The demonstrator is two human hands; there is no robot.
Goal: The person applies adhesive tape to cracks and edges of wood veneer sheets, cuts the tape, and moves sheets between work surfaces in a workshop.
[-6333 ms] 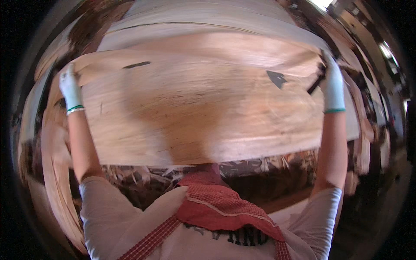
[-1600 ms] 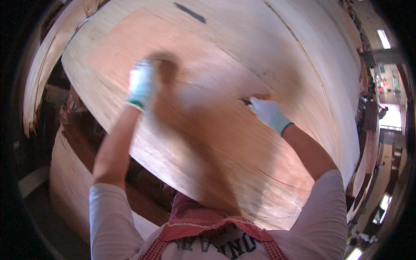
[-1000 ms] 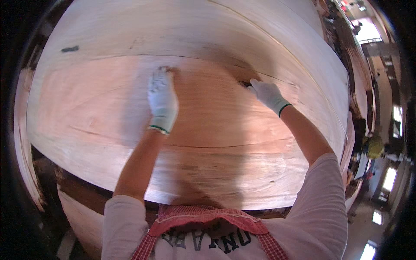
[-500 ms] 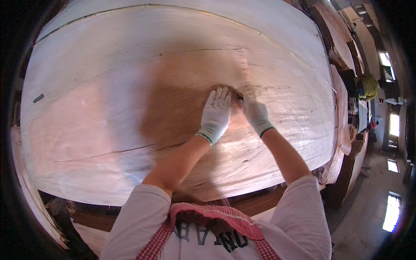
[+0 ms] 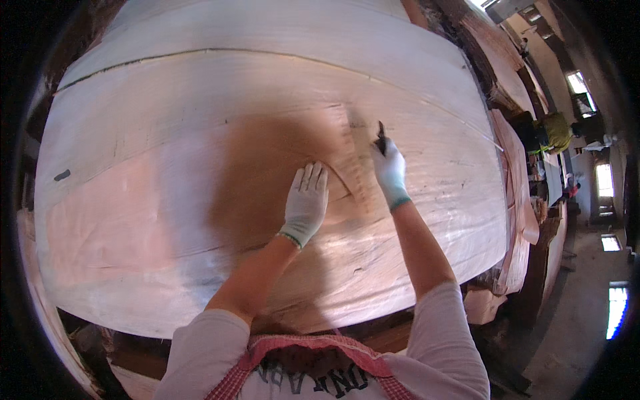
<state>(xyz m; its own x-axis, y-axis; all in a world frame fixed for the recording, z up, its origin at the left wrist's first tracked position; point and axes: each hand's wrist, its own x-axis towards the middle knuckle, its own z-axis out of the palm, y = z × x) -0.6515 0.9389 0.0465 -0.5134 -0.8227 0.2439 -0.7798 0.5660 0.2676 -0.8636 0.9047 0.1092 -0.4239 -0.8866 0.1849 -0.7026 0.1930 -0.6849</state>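
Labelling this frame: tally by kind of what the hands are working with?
Gloved hands: 2, left hand flat on the sheet, right hand gripping the tool
Dark hand tool: 1
Large wood veneer sheet under the hands: 1
Total: 4

Both hands wear pale knit work gloves: the left hand in a whitish glove with a green-edged ribbed cuff, the right hand in a matching glove banded teal at the wrist. Forearms are bare up to short, light grey-white sleeves at roughly seven and five o'clock. At six o'clock, a red-and-white checked cloth, possibly a scarf or apron strap, lies around the neck over a pale top bearing dark printed lettering, partly cut off by the frame's lower edge.
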